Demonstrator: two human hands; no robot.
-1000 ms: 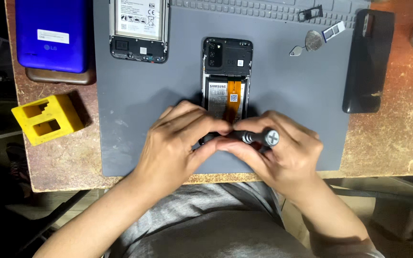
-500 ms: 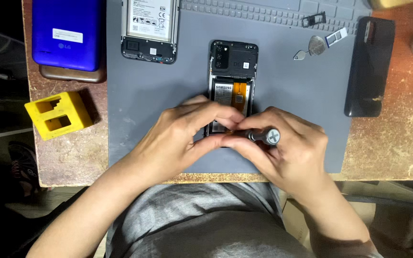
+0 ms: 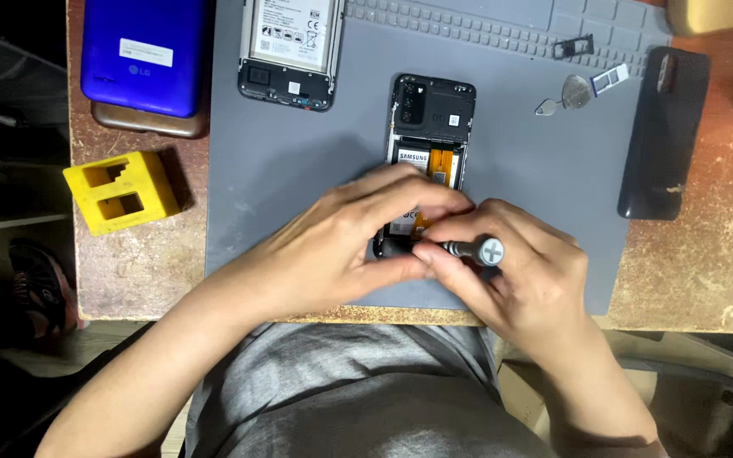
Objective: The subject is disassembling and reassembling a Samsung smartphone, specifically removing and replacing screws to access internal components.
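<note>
- The grey mat [image 3: 299, 187] serves as the landmark; it lies on a brown table [image 3: 706, 263].
- An opened phone [image 3: 431, 119] lies back-up near the middle of the mat, its cover removed, with the camera module at the far end and the battery and an orange flex exposed.
- The left hand [image 3: 341, 246] rests on the near half of the phone, fingers curled over its body and thumb at its near end, pinning it to the mat.
- The right hand [image 3: 523, 276] sits at the near edge of the mat, touching the left hand. Its fingers are closed around a screwdriver [image 3: 472, 250], whose silver cap faces the camera.
- The screwdriver tip is hidden under the fingers; its contact point on the phone cannot be told.
- A second opened phone [image 3: 290, 47] lies at the far left corner of the mat.
- A black cover [image 3: 663, 131] lies across the right edge of the mat.
- A pick [image 3: 576, 91] and a small tray [image 3: 612, 78] lie on the far right part of the mat.
- A blue phone [image 3: 142, 55] lies left of the mat, stacked on another device.
- A yellow block [image 3: 120, 191] sits left of the mat, nearer the person.
</note>
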